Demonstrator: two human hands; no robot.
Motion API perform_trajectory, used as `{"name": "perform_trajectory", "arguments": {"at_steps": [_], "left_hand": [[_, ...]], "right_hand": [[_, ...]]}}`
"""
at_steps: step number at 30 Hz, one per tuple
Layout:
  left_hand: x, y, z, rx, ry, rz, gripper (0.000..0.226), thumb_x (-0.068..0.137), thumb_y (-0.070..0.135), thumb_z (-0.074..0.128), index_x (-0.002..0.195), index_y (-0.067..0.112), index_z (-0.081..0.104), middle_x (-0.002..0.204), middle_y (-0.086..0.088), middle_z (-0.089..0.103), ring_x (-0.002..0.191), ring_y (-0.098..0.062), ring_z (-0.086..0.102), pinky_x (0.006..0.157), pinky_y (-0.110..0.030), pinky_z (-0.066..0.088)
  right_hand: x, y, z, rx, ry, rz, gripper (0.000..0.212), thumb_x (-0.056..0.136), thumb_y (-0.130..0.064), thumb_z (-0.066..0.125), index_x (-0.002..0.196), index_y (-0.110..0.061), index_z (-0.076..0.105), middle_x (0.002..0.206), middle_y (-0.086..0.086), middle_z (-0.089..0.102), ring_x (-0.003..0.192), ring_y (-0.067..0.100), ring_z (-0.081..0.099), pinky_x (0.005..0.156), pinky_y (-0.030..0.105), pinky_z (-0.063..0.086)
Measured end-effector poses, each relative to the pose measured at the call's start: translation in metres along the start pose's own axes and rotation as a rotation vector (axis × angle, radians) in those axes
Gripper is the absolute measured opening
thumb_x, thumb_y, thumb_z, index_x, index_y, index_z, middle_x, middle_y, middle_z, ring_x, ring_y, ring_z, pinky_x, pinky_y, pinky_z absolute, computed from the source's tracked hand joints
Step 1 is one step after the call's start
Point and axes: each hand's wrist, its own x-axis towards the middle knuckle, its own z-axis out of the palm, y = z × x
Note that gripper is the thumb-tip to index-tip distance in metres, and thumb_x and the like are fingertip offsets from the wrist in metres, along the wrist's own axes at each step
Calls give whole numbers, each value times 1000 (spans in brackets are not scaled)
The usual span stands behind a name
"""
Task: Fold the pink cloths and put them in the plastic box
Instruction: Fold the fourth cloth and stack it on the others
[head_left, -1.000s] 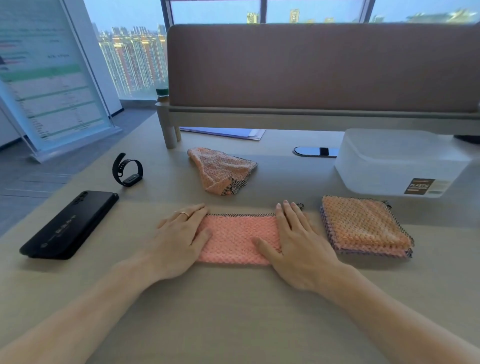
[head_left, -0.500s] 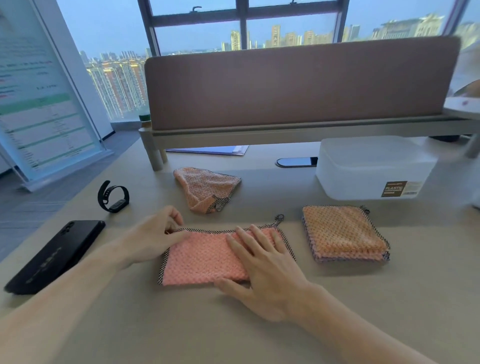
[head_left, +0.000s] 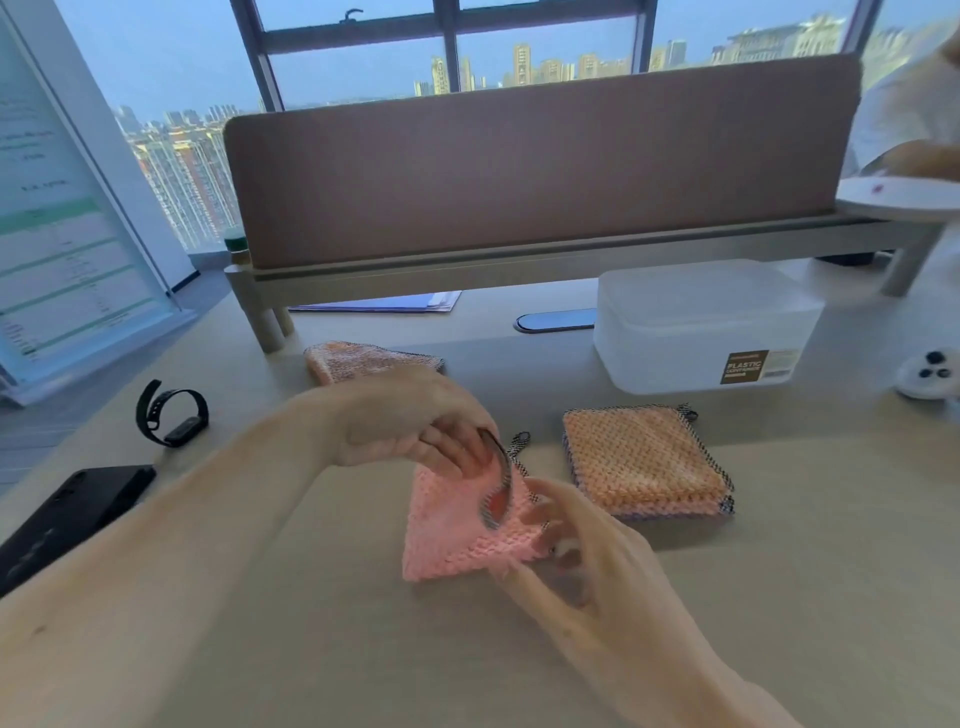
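A pink cloth (head_left: 452, 535) lies in front of me on the desk, half turned over. My left hand (head_left: 415, 421) pinches its dark-trimmed left edge and holds it over the right side. My right hand (head_left: 576, 551) touches the cloth's right edge with curled fingers. To the right rests a stack of folded pink cloths (head_left: 644, 460). Behind my left hand lies a crumpled pink cloth (head_left: 358, 358), partly hidden. The translucent plastic box (head_left: 701, 322) stands at the back right with its lid on.
A black phone (head_left: 67, 514) and a black wristband (head_left: 171, 413) lie at the left. A brown desk divider (head_left: 540, 161) runs along the back, papers (head_left: 384, 302) under it. A white controller (head_left: 930, 371) sits at the right edge; another person's sleeve (head_left: 914, 104) shows at top right.
My left hand has lifted the cloth's left edge and carried it rightwards over the cloth. My right hand slid off the cloth's top to its right edge. The view tilted up.
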Motion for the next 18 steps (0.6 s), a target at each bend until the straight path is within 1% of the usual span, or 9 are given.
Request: {"name": "perform_trajectory", "arguments": {"at_steps": [2, 4, 8, 10, 13, 15, 16, 17, 18], "left_hand": [[18, -5, 13, 106, -30, -17, 23, 94, 0, 60, 115, -6, 67, 103, -24, 76, 84, -25, 74, 73, -27, 60], [32, -13, 23, 264, 45, 5, 18, 93, 0, 65, 111, -1, 69, 95, -19, 79, 76, -19, 75, 67, -24, 59], [44, -21, 29, 435, 174, 91, 10, 93, 17, 72, 95, 8, 75, 72, -4, 77, 59, -12, 68, 53, -20, 52], [44, -22, 28, 481, 201, 98, 12, 93, 24, 72, 89, 13, 76, 66, -1, 74, 54, -11, 63, 52, -20, 49], [45, -26, 28, 547, 236, 108, 12, 93, 29, 73, 88, 18, 76, 63, 2, 72, 51, -9, 62, 52, -19, 47], [46, -30, 31, 589, 266, 128, 9, 91, 32, 74, 88, 23, 75, 65, 4, 74, 50, -4, 63, 58, -21, 49], [46, -32, 33, 624, 295, 150, 8, 91, 34, 74, 89, 26, 73, 67, 6, 74, 51, 1, 63, 61, -21, 50], [45, -34, 37, 661, 342, 181, 7, 90, 35, 74, 91, 28, 72, 70, 9, 73, 54, 4, 63, 64, -21, 48], [43, -38, 40, 686, 409, 227, 8, 90, 36, 73, 95, 31, 70, 73, 11, 72, 60, 5, 63, 66, -21, 47]], "right_hand": [[-5, 7, -8, 113, 43, 70, 68, 72, -66, 70, 133, -47, 46, 104, -25, 68, 90, 2, 67, 70, 13, 51], [-8, 9, -12, 122, 43, 98, 66, 73, -56, 77, 130, -47, 46, 100, -24, 69, 80, 5, 67, 64, 11, 49], [-8, 9, -15, 36, 7, 100, 51, 80, -42, 79, 123, -43, 52, 99, -21, 67, 71, 9, 64, 66, 12, 48], [-8, 10, -16, -11, 6, 73, 46, 83, -43, 76, 123, -45, 53, 103, -23, 62, 74, 11, 63, 68, 14, 49], [-10, 9, -17, -176, -78, 5, 51, 88, -47, 66, 133, -49, 43, 116, -25, 46, 77, 6, 57, 71, 21, 53], [-9, 8, -17, -362, -79, -116, 56, 88, -51, 62, 140, -43, 42, 129, -20, 42, 93, 1, 55, 76, 26, 57], [-9, 9, -14, -437, -78, -185, 59, 87, -54, 60, 141, -36, 46, 138, -13, 45, 109, 6, 56, 86, 29, 57], [-8, 9, -12, -497, -95, -236, 63, 86, -58, 58, 142, -29, 50, 147, -7, 46, 126, 14, 54, 99, 33, 52], [-8, 10, -8, -545, -121, -275, 68, 87, -62, 54, 144, -24, 52, 155, -3, 45, 139, 19, 47, 110, 36, 42]]}}
